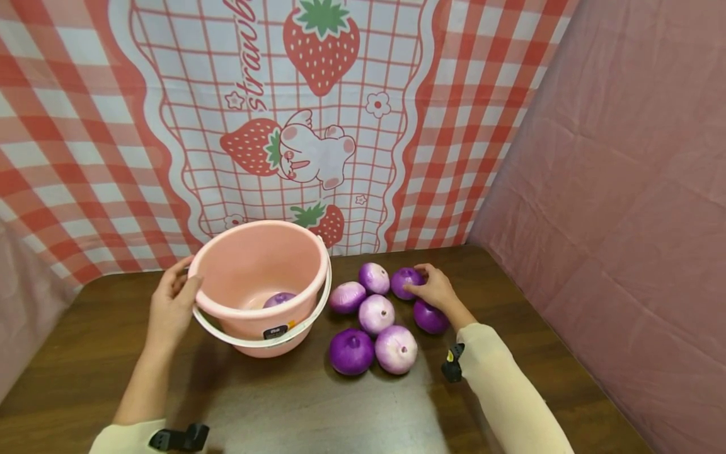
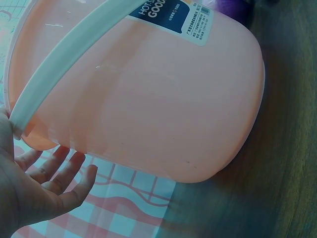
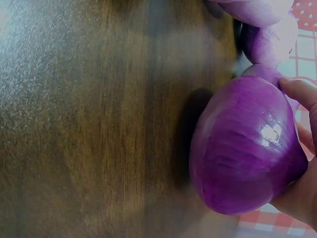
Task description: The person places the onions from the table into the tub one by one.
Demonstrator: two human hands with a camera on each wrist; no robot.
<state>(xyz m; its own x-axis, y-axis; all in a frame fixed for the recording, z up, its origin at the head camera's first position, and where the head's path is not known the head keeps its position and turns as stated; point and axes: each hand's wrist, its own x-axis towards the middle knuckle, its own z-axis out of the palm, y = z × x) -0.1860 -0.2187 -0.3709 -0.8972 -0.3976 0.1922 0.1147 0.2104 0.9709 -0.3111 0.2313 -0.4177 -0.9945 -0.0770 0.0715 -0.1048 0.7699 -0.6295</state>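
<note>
A pink bucket point(image 1: 258, 252) with a white handle point(image 1: 263, 342) stands on the left side of the table, its mouth tipped toward me. My left hand point(image 1: 172, 306) grips its left rim, thumb over the edge and fingers outside. One purple onion point(image 1: 279, 299) lies in the bucket. To the right, my right hand point(image 1: 437, 288) holds a purple onion point(image 1: 404, 282) at the back of a group, thumb and fingers around its side. Another purple onion point(image 1: 429, 317) sits just below that hand; it looms large in the right wrist view.
Between bucket and right hand lie several more onions: a dark purple one point(image 1: 351, 353) in front, paler ones point(image 1: 396, 350) beside and behind it. The brown wooden table point(image 1: 317, 416) meets a strawberry-print checked cloth point(image 1: 386, 145) at the back and a pink cloth point(image 1: 618, 189) at right.
</note>
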